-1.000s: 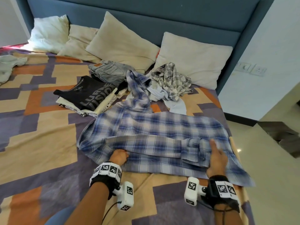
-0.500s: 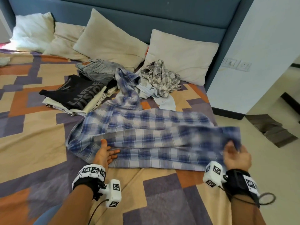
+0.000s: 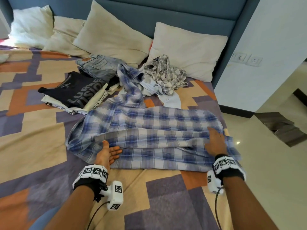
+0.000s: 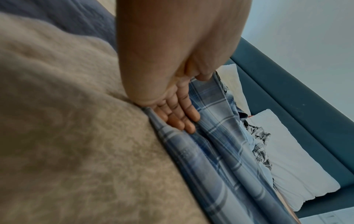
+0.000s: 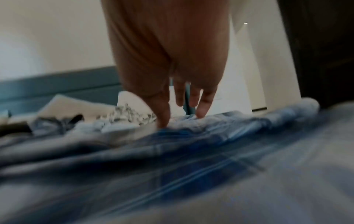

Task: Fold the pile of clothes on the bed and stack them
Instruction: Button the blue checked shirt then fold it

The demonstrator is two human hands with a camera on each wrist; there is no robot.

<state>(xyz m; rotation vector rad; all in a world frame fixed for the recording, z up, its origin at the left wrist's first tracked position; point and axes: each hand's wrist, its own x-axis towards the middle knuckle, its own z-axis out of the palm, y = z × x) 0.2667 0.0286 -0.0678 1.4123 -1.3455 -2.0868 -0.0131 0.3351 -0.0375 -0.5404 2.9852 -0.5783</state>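
Working nearest me, my left hand (image 3: 108, 152) lies palm up with straight fingers (image 4: 184, 115) tucked under a fold of the blue and white plaid cotton shirt (image 3: 149, 130), which is spread across the patterned orange, beige and purple bedspread (image 3: 33, 138). My right hand (image 3: 215, 143) rests flat on the shirt's right end, fingers (image 5: 201, 104) extended and gripping nothing. Beyond, a folded stack topped by a black printed T-shirt (image 3: 78, 90) sits left, with folded grey jeans (image 3: 98, 63) behind it. A crumpled grey checked shirt (image 3: 166, 72) lies against the cream pillows (image 3: 187, 48).

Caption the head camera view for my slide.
Both hands, left hand and right hand, flatten a blue plaid shirt on the bed.
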